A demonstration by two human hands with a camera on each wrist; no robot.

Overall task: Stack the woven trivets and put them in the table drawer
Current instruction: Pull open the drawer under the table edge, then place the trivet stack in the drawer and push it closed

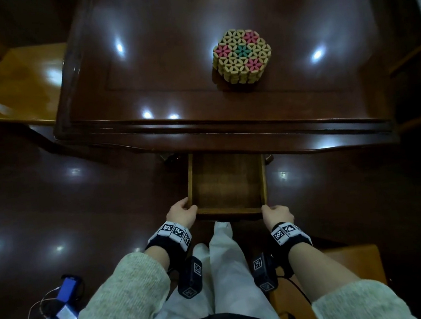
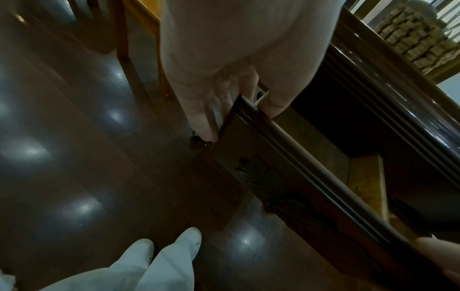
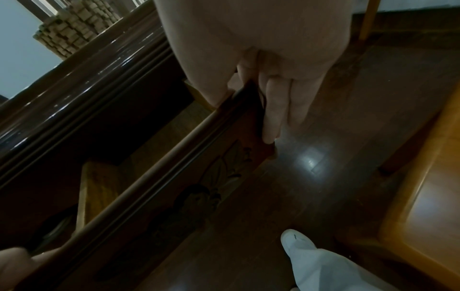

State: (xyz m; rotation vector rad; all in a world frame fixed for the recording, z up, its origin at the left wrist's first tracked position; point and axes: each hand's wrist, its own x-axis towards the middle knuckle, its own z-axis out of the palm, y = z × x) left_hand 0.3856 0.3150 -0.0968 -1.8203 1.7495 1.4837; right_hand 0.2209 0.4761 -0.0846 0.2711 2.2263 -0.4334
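A stack of hexagonal woven trivets (image 1: pixel 242 56) with pink and teal flower patterns sits on the dark wooden table (image 1: pixel 167 60), right of centre; its edge shows as the trivets (image 2: pixel 420 39) and the trivets (image 3: pixel 72 29) in the wrist views. Below the table edge the drawer (image 1: pixel 226 183) is pulled out with nothing visible inside. My left hand (image 1: pixel 182 213) grips the left end of the drawer front (image 2: pixel 286 161), thumb inside, fingers (image 2: pixel 206 122) outside. My right hand (image 1: pixel 277 213) grips the right end of the drawer front (image 3: pixel 199 157) the same way.
Light wooden chairs stand at the left (image 1: pixel 30 82) and lower right (image 1: pixel 357 260) of the table. A blue device with wires (image 1: pixel 66 301) lies on the glossy dark floor (image 1: pixel 51 189) at lower left. My white-trousered legs (image 1: pixel 224 274) stand in front of the drawer.
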